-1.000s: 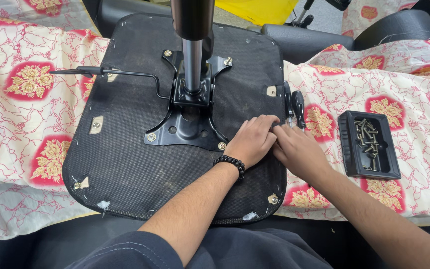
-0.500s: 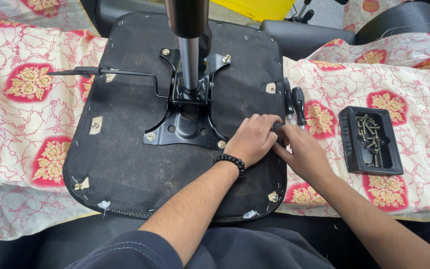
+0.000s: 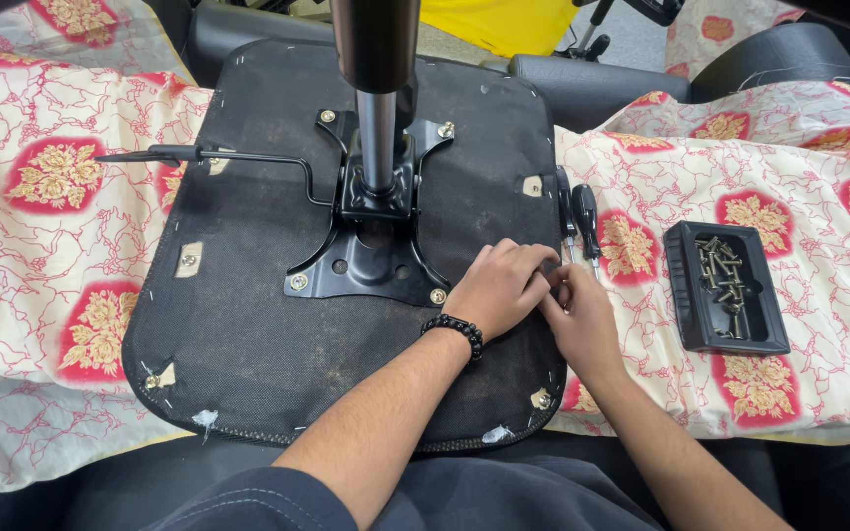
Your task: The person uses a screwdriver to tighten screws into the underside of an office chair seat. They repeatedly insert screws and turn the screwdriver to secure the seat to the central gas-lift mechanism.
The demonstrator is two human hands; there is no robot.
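Black fabric is covering the underside of the chair seat [image 3: 248, 324], which is lying face down on the flowered cloth [image 3: 41, 246] so that its metal mounting plate [image 3: 371, 258] and gas column [image 3: 378, 118] are pointing upward and staying accessible. The left hand [image 3: 499, 287] and right hand [image 3: 578, 317] are meeting at the seat's right edge, fingers curled together around something small; what each grip is closing on cannot be told. Two screwdrivers [image 3: 582, 218] are lying just beside the hands, and a black tray of screws [image 3: 725, 287] is sitting farther right, within reach.
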